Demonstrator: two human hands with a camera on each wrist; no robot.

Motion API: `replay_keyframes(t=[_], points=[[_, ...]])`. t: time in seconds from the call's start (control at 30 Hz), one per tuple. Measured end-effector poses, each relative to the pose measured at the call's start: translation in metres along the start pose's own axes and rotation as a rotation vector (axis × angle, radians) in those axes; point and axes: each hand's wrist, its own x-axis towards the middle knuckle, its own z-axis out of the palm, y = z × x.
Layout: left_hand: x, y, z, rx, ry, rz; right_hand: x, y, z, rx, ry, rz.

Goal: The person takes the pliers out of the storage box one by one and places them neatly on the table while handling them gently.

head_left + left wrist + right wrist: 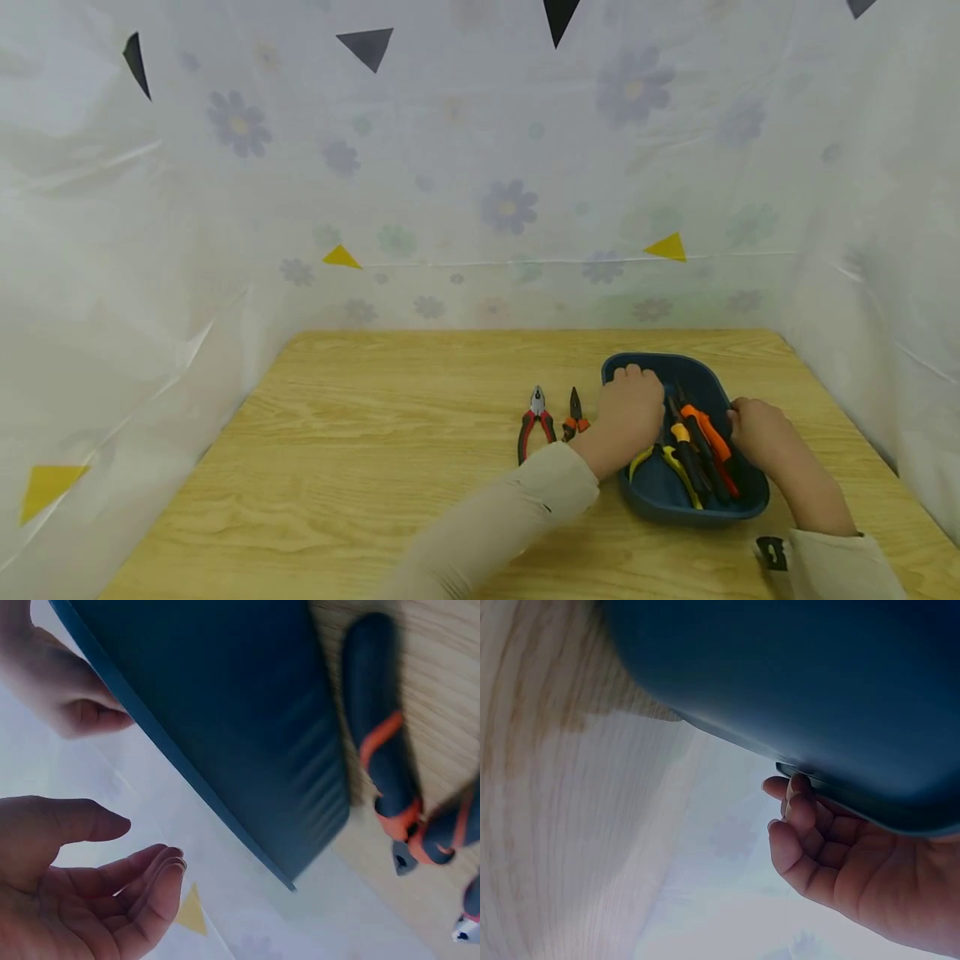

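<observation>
A dark blue plastic bin stands at the table's right side, with several hand tools in it. Among them are yellow-handled pliers, orange-handled pliers and a yellow-and-black handle. My left hand is over the bin's left part; in the left wrist view its loosely bent fingers and thumb are apart, holding nothing. With curled fingers my right hand grips the bin's right rim; the right wrist view has these fingers against the rim from outside.
Left of the bin lie red-and-black pliers and orange-and-black pliers, partly behind my left arm. The wooden table is enclosed by pale flowered sheeting. A black strap piece shows by the right sleeve.
</observation>
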Motion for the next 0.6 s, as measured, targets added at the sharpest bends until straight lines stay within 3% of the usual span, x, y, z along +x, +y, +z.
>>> replay_keyframes(t=[0.13,0.27,0.47,0.6], points=[[0.010,0.019,-0.002,-0.056,-0.013,0.058,0.000,0.001,0.002,0.006,0.010,-0.007],[0.023,0.032,0.002,-0.042,-0.056,0.169,0.000,0.001,0.001,0.003,0.019,-0.005],[0.034,0.040,0.017,0.035,-0.137,0.372,-0.001,0.000,0.001,0.000,0.021,-0.012],[0.036,0.042,0.024,0.037,-0.179,0.420,-0.001,-0.001,0.001,-0.010,0.024,-0.014]])
